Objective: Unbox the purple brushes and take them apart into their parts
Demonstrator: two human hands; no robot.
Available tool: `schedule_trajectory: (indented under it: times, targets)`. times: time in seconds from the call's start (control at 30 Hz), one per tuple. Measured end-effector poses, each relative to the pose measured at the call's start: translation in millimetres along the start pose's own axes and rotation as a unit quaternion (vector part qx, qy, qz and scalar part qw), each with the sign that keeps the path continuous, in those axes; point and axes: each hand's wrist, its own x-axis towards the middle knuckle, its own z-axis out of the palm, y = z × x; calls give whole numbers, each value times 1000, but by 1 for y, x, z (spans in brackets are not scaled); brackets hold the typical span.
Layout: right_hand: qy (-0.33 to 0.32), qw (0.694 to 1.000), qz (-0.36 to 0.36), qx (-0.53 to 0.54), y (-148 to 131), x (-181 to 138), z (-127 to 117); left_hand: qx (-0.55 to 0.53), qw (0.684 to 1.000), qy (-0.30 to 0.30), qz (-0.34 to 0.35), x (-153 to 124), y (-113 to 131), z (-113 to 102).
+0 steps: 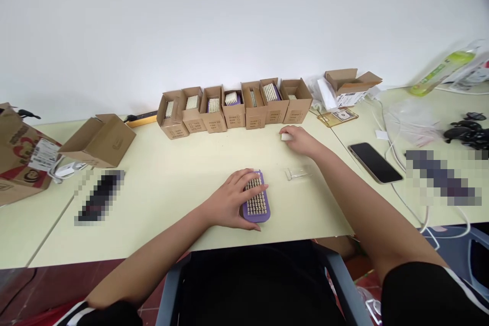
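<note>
My left hand (233, 201) is closed around a purple tray (263, 217) near the table's front edge. Rows of small round metallic tips (256, 205) fill the tray, partly covered by my fingers. Further back, my right hand (300, 140) pinches a small whitish block (286, 137) just above or on the table; which of the two I cannot tell. Between my hands lies a clear, tube-like container (298, 173) with a pale end. In front of the wall stands a row of small cardboard boxes (255, 121), several holding whitish pieces in rows.
To the left are an open cardboard box (110, 140), a larger printed carton (23, 163) and a blurred dark object (100, 196). On the right lie a phone (375, 162), white cables (397, 147), another open box (351, 86) and a yellow-green bottle (443, 72).
</note>
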Motion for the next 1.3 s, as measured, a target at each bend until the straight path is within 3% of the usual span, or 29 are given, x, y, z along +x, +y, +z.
schedule_trajectory:
  times: [0.13, 0.3, 0.43, 0.53, 0.63, 0.77, 0.83, 0.9, 1.0, 1.1, 1.2, 1.3]
  targets:
    - [6, 1000, -2, -19, 0, 9, 5, -13, 1000, 23, -7, 5, -17, 4]
    - [2, 999, 10, -40, -9, -1, -16, -49, 996, 51, -45, 3, -30, 5]
    - [48, 999, -20, -16, -64, -27, -30, -22, 993, 98, -57, 1, -35, 3]
    - [35, 989, -24, 143, -121, -54, -16, 49, 987, 155, -18, -1, -35, 0]
    - [-48, 928, -2, 369, -162, -77, 16, 95, 971, 215, 39, -3, -35, 0]
    - [-186, 806, 35, 561, -177, -86, 55, 103, 961, 246, 68, -3, -38, 2]
    - [-187, 758, 73, 621, -177, -84, 66, 103, 964, 240, 55, -3, -38, 2]
    - [-147, 728, 112, 660, -177, -81, 72, 106, 965, 240, 27, -3, -38, 3]
    - [-45, 708, 144, 690, -176, -76, 73, 68, 964, 247, -65, -4, -38, 2]
    - [20, 693, 141, 707, -177, -75, 72, -52, 963, 189, -185, -6, -41, 3]
    - [18, 684, 143, 715, -182, -78, 74, -131, 952, 145, -234, -6, -45, 6]
    - [-12, 700, 140, 700, -187, -82, 79, -160, 941, 186, -235, -3, -44, 8]
